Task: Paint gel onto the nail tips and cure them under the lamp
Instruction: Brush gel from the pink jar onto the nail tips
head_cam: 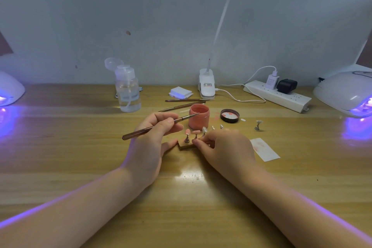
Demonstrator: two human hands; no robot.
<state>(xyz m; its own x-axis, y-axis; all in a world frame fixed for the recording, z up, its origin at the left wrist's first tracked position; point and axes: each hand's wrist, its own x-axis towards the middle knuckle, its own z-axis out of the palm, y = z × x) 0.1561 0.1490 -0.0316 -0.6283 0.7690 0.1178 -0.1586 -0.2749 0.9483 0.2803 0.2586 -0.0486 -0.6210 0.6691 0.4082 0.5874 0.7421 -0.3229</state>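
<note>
Inside open jar (198, 115), pink gel (199, 109).

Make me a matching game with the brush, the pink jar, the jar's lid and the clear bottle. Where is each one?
Things:
1. brush
2. pink jar
3. jar's lid
4. clear bottle

Places:
A. lying open-side-up on the table, right of the jar
B. standing far back on the left, flip cap open
C. held in the left hand
D. standing open, just behind the nail tips

Pairs: 1-C, 2-D, 3-A, 4-B
</note>
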